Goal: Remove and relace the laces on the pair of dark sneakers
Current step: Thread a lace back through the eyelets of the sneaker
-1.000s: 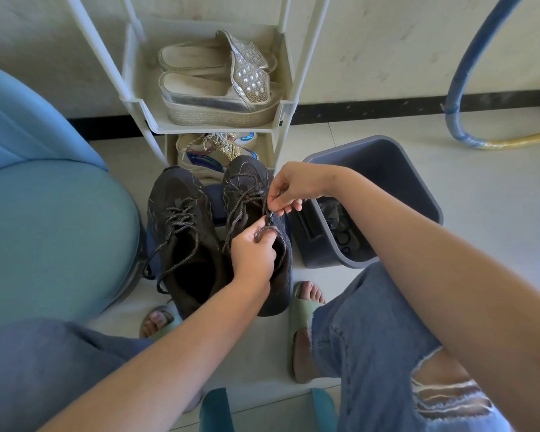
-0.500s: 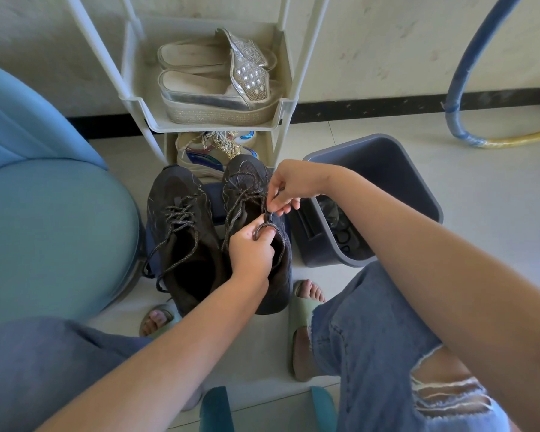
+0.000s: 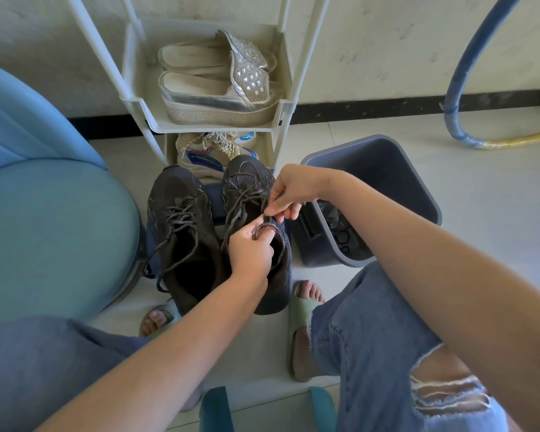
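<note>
Nearest, our left hand [image 3: 250, 254] pinches a lace loop [image 3: 264, 226] over the dark sneaker [image 3: 243, 176] nearer the bin | our right hand [image 3: 293, 190] pinches the same lace just beyond | second sneaker [image 3: 175, 194] beside it, loosely laced | grey bin [image 3: 387, 169] alongside | shoe rack [image 3: 137, 99] behind both.

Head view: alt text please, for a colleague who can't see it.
The left hand grips a loop of the lace on one dark sneaker while the right hand pinches the lace just above. The other sneaker stands beside it, loosely laced, before a white shoe rack, with a grey bin to the right.
</note>
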